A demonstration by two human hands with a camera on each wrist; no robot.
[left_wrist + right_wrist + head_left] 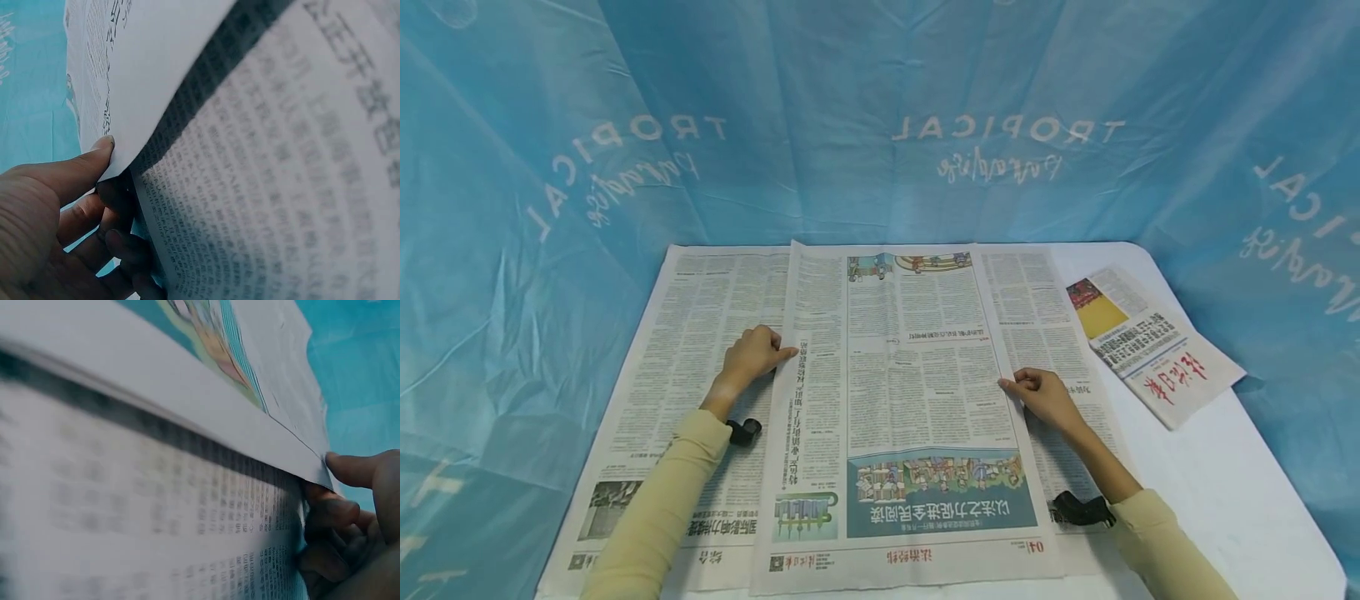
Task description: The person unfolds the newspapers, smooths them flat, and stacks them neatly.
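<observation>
A half-width newspaper (925,400) lies lengthwise over a wider spread newspaper sheet (700,333). My left hand (751,358) pinches the upper newspaper's left edge, thumb on top and fingers beneath. At its right edge, my right hand (1041,396) pinches the paper in the same way. In the left wrist view, the left thumb (94,159) presses on the page margin, which stands a little above the sheet below. The right wrist view shows the right thumb (350,469) on the lifted edge, with a dark shadow under it.
A small folded newspaper (1157,350) with red lettering lies at the right on the white table (1240,467). Blue printed curtains (880,125) hang behind and at both sides. Each wrist wears a black camera mount (1078,508).
</observation>
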